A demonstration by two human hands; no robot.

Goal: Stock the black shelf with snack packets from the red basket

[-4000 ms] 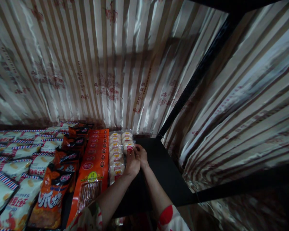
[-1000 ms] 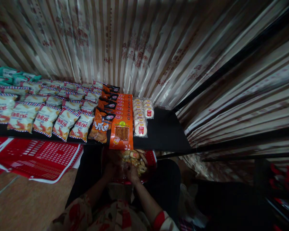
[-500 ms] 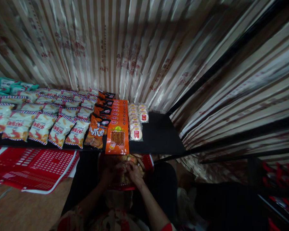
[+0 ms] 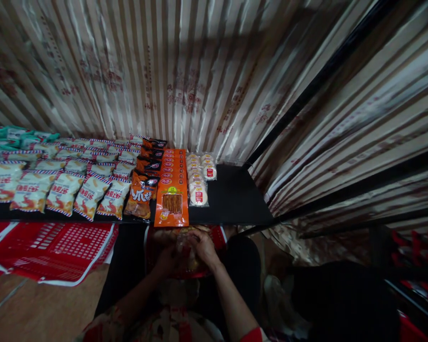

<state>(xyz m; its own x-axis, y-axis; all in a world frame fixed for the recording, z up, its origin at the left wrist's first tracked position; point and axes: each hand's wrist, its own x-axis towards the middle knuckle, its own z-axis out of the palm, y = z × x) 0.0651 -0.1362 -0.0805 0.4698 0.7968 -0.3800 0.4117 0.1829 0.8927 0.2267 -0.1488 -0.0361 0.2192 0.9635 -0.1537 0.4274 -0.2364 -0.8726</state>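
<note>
Over a red basket (image 4: 221, 237) on my lap, both of my hands are close together under the front edge of the shelf. My right hand (image 4: 204, 246) has its fingers closed on a clear plastic packet (image 4: 184, 243), whose contents are too dim to make out. Lower and to the left, my left hand (image 4: 168, 261) is beside the packet, its fingers dark and blurred. Tan packaged food (image 4: 199, 264) lies in the basket below, partly covered by my hands.
On the black shelf (image 4: 235, 194) stand rows of white snack bags (image 4: 62, 190), orange-black bags (image 4: 140, 194), flat orange stick packs (image 4: 171, 204) and packs of round white cakes (image 4: 199, 192). A red basket (image 4: 67, 251) stands at left. Black poles (image 4: 292, 114) and a striped curtain (image 4: 199, 61) enclose the right and back.
My right hand has lifted slightly and turned, and the clear packet shows more plainly between my hands. My left hand has dropped a little. The view has shifted slightly.
</note>
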